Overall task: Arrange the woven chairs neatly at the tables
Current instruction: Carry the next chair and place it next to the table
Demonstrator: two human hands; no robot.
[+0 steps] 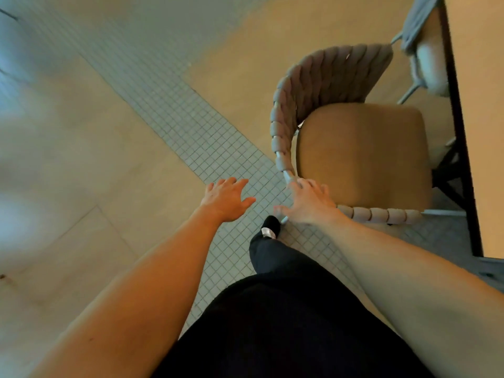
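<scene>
A woven chair (324, 77) with a grey rope-wrapped back and a tan seat cushion stands at the right, its seat facing a light wooden table (482, 105) along the right edge. My right hand (308, 201) rests on the chair's near armrest rail, fingers spread over the frame. My left hand (227, 199) hovers open above the floor, left of the chair and apart from it. A second chair (425, 50) with a grey cushion shows at the top right, partly tucked under the table.
A strip of small grey mosaic tiles (191, 126) runs diagonally across the beige floor. My black-trousered leg and dark shoe (271, 226) stand just beside the chair's near corner. The table's dark leg frame (452, 170) sits under its edge.
</scene>
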